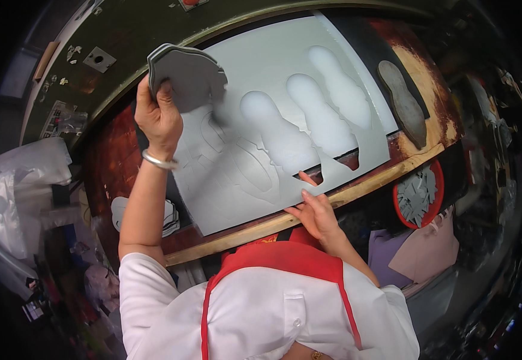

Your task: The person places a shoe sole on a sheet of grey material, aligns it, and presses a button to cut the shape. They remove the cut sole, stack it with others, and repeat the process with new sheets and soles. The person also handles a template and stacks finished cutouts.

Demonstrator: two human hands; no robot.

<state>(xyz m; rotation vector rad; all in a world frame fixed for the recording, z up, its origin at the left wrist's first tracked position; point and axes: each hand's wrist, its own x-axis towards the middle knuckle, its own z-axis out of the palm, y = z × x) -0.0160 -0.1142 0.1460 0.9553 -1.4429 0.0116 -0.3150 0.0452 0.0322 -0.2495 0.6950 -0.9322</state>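
I note the left hand [160, 123] gripping grey cut pieces [192, 78] aloft; the right hand [319, 217] pinches the pale sheet [216, 213] near 3 sole-shaped openings [319, 111].

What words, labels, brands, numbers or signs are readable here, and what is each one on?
I can't quote any text reliably.
Printed label on the green panel: too small and blurred.
Gold pattern on the red apron: too small to tell whether it is lettering.
Grey pieces in the left hand: no lettering visible.
Large pale sheet: shaped outlines, but no visible words.
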